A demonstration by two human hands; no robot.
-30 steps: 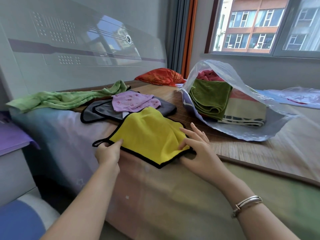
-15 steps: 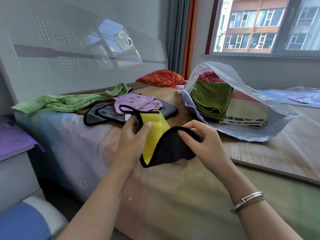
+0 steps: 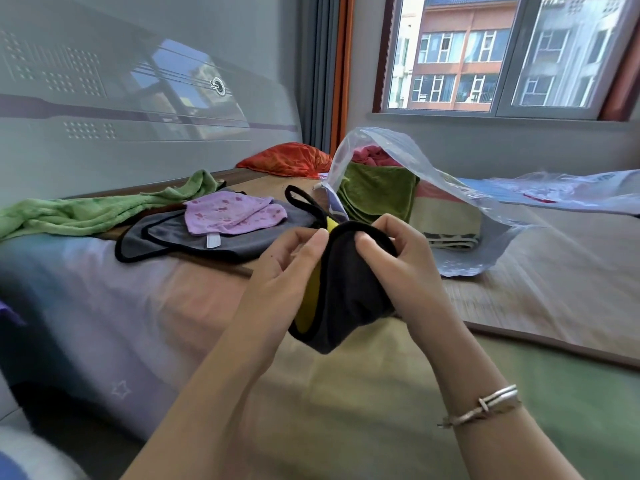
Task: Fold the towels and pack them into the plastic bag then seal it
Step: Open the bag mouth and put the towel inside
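Both hands hold a yellow towel with a dark grey back and black trim (image 3: pixel 349 292) up above the bed, folded with the grey side out. My left hand (image 3: pixel 287 268) pinches its top edge on the left, my right hand (image 3: pixel 401 261) grips the top edge on the right. Its black hanging loop sticks up behind. A clear plastic bag (image 3: pixel 460 209) lies open on the mat at the right, with a folded dark green towel (image 3: pixel 377 195), a striped towel and a pink one inside. A purple towel (image 3: pixel 232 216) lies on grey towels (image 3: pixel 194 244), with a light green towel (image 3: pixel 86 213) to the left.
A woven mat (image 3: pixel 519 289) covers the bed under the bag. An orange cushion (image 3: pixel 287 161) sits at the headboard. Another plastic sheet (image 3: pixel 561 192) lies at the far right below the window. The bed's pastel sheet hangs over the near edge.
The yellow towel lay flat on the bed a second ago. Both hands lifted it and folded it, bringing its edges together, so the grey side now faces out.
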